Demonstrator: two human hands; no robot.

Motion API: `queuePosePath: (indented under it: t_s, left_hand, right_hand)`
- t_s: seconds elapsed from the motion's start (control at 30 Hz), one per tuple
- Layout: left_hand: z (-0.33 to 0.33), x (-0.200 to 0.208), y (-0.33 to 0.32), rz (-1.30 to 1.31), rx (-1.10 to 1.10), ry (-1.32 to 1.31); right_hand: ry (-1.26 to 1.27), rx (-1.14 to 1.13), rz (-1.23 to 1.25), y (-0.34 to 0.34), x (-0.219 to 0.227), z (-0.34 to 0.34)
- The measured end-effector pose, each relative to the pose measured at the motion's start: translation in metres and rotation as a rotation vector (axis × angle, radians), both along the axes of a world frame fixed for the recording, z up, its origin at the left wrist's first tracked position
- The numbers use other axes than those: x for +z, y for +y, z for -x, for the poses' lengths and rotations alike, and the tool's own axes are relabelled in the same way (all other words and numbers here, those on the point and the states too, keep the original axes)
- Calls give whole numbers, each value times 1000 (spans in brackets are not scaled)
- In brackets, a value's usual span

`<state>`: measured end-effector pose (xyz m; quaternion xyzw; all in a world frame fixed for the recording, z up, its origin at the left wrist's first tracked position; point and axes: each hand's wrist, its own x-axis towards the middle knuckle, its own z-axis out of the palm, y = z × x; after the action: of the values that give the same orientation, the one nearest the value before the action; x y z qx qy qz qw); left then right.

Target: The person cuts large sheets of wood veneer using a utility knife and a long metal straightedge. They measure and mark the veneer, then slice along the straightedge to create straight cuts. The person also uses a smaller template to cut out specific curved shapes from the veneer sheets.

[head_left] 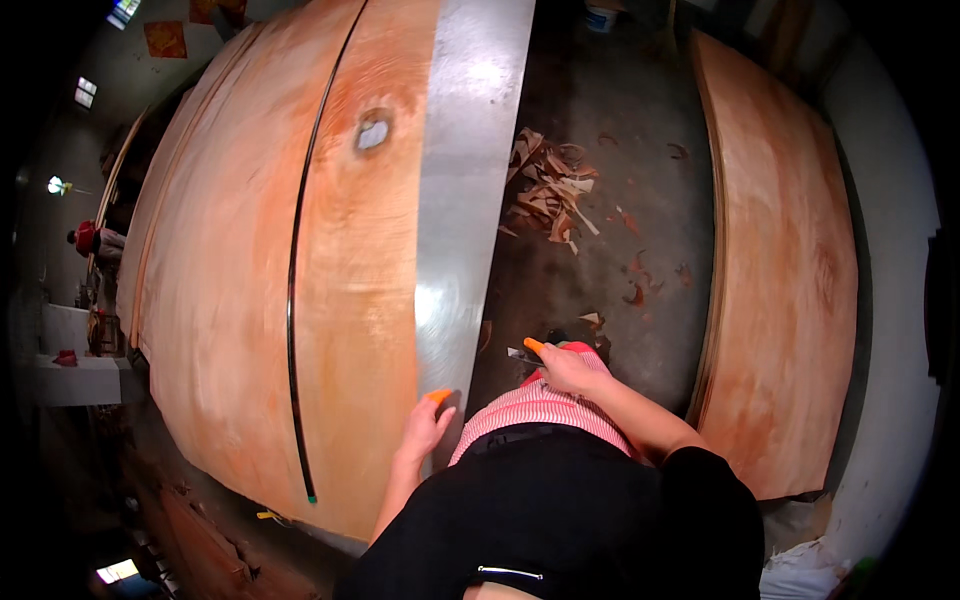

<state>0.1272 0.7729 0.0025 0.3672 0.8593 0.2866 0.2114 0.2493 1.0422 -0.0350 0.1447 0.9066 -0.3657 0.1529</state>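
My right hand (568, 371) is closed around a small knife (518, 355) in front of my lap, its pale blade pointing left. An orange cover sits on that hand's index fingertip. Beside my left leg, my left hand (424, 432) rests at the grey metal strip (462, 200), fingers apart and holding nothing; one of its fingertips is orange too. To the left of the strip lies a large reddish wood veneer sheet (365, 330), with a knot hole (373, 134) showing grey. A long thin black rod (294, 290) runs along the sheet.
Peeled veneer scraps (553, 185) lie on the dark floor (625, 110). To my right stands a stack of wood sheets (780, 270). A white bucket (600, 18) is at the far end. Another person (88, 239) in red is beyond the sheet at far left.
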Motion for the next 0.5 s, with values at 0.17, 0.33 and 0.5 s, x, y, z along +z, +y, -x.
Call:
queuePosePath:
  t_s: [0.17,0.33,0.5]
  left_hand:
    - [15,18,72,177,39,-86]
    - [37,21,120,208,116,-150]
    - [77,-1,148,98,255,-416]
  right_hand:
    - [-13,80,5,91,18,31]
    - [45,185,-19,157,4,76]
    - [123,164,34,185,16,160]
